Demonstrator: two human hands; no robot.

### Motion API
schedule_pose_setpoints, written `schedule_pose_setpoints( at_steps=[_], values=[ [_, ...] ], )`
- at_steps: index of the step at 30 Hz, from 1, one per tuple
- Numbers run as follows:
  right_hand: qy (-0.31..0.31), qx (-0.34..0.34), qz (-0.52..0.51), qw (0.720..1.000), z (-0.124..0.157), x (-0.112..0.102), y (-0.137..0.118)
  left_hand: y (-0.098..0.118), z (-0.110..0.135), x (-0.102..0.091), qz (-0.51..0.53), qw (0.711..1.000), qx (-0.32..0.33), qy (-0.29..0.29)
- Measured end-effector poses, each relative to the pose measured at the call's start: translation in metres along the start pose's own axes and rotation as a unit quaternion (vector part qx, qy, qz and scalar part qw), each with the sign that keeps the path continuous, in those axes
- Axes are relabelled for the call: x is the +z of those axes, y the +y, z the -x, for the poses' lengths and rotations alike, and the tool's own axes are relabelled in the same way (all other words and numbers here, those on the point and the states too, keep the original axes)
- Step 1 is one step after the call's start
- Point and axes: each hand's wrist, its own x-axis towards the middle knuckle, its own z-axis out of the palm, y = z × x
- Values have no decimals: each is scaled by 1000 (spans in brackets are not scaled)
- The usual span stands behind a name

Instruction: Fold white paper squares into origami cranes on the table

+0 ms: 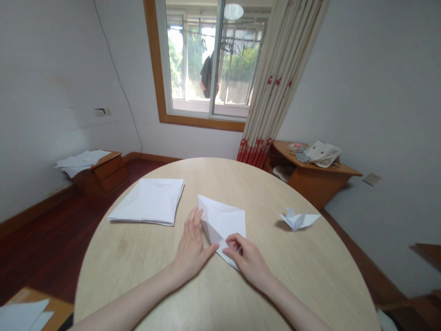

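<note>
- Now, left hand (192,243) open, fingers spread and slightly raised, fingertips against the left edge of the folded white paper sheet (223,225), with no firm hold showing.
- Right hand (246,263) half curled, pinching the sheet near its lower edge.
- Sheet flat on the round light-wood table (296,271), between both hands, folded into a kite-like shape, one corner toward the window (210,59).
- Just left of the left hand, a neat pile of folded white paper (148,201).
- Well off to the right, a small white origami bird (299,219) on the tabletop.
- Beyond the table, a wooden corner cabinet (320,186) under a bundle of papers (323,154), and a low wooden drawer unit (103,174) under loose white sheets (82,162).
</note>
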Motion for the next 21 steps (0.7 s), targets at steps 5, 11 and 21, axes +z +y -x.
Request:
schedule_pose_setpoints(
  at_steps=[5,11,21],
  values=[
    [28,-20,18,999,0,2,-1,-3,0,5,-16,1000,-3,-8],
    [16,-38,41,998,0,2,-1,-7,1,11,-25,999,-7,-23],
    [16,-44,94,995,1,1,-2,-15,1,14,-12,999,-35,-40]
  ],
)
